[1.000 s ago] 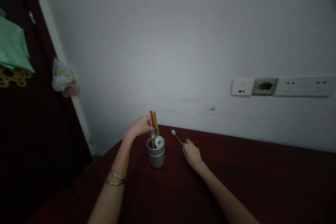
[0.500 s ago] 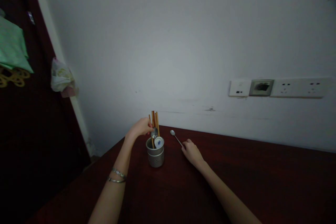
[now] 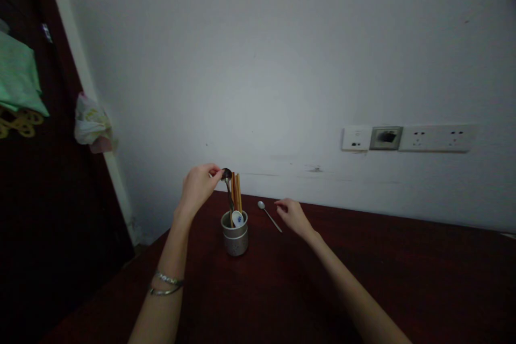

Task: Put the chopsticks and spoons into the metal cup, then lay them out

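My left hand (image 3: 201,185) pinches the bowl of a metal spoon (image 3: 228,185) above a grey metal utensil holder (image 3: 235,241). The spoon's handle runs down into the holder, where its lower end is hidden. Wooden chopsticks (image 3: 237,193) and a white spoon with a blue pattern (image 3: 237,219) also stand in the holder. On the table to its right lies a long-handled metal spoon (image 3: 270,217). Just right of that spoon, my right hand (image 3: 293,215) hovers with fingers bent and apart, holding nothing.
The dark red wooden table (image 3: 258,290) meets a pale wall (image 3: 282,75) at the back. Socket plates (image 3: 417,138) sit on the wall at right. At left is a dark door (image 3: 48,183) with a green cloth (image 3: 20,72) and a plastic bag (image 3: 92,121) hanging near it.
My left hand has risen, drawing the metal spoon partly up out of the holder. My right hand has let go of the long-handled spoon on the table and lifted off it.
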A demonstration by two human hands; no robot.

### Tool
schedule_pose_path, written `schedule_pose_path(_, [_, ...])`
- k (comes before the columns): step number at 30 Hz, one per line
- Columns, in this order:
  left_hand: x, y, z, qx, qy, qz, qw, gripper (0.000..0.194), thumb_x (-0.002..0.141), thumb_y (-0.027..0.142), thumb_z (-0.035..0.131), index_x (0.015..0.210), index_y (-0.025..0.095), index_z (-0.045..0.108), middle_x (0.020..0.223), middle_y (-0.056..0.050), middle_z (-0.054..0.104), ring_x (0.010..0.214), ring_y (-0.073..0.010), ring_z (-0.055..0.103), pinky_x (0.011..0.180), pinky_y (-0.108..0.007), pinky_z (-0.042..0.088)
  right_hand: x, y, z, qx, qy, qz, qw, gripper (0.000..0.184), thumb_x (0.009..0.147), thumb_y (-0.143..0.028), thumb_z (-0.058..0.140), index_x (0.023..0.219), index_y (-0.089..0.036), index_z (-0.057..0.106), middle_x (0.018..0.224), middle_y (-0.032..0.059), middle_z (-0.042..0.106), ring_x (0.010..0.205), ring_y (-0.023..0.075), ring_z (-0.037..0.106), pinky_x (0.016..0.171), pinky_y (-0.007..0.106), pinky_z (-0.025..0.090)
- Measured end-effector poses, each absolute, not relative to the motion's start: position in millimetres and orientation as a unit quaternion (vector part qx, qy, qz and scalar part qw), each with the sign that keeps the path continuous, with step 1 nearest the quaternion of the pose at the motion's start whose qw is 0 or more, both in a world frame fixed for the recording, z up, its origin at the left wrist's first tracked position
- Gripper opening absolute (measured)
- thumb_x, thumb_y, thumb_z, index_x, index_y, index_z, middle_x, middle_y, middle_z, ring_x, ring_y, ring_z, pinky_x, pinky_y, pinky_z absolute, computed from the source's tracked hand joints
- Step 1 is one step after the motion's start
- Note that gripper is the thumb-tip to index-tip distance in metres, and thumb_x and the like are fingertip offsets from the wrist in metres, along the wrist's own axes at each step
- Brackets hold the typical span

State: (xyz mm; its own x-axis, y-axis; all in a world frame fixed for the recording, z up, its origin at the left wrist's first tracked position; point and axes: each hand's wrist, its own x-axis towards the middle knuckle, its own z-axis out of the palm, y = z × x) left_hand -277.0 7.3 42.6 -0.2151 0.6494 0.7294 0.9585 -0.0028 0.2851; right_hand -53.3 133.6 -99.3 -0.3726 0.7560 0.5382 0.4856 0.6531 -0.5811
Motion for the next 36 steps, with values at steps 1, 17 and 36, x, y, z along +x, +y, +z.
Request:
schedule_pose_path(1, [-273,3,45,-0.582,-0.665,-0.413,0.219,0.028,0.074,0.041,0.050,0.076,0.019,0.067,0.068,-0.004,0.064,0.059,-0.0127,0.052,0.054,-0.022,0.033,-54,129,-90,-0.368,-0.809,0.182,0.420,0.027,0.075,-0.019,0.046,0.092,-0.012,0.066,0.089,0.0094,0.066,0.080,0.0164,0.059,0.076,0.026,0.043])
schedule_pose_path(17, [-229,-11,65,-0.641,-0.523,-0.560,-0.039,0.026,0.070,0.037,0.058,0.074,0.012,0.062,0.057,-0.001,0.059,0.040,-0.0055,0.044,0.036,-0.016,0.033,-59,25,2,-0.132,-0.782,0.527,0.306,0.031,0.073,-0.041,0.055,0.075,-0.012,0.064,0.054,-0.0008,0.056,0.041,0.0054,0.048,0.036,0.017,0.042])
schedule_pose_path(36, [-220,-16,8,-0.591,-0.562,-0.522,-0.249,0.031,0.066,0.040,0.062,0.071,0.010,0.065,0.039,0.004,0.046,0.032,-0.0048,0.036,0.032,-0.018,0.026,-77,15,-18,-0.209,-0.802,0.452,0.331,0.029,0.077,-0.037,0.049,0.072,-0.012,0.063,0.053,-0.0005,0.057,0.037,0.0048,0.047,0.032,0.014,0.038])
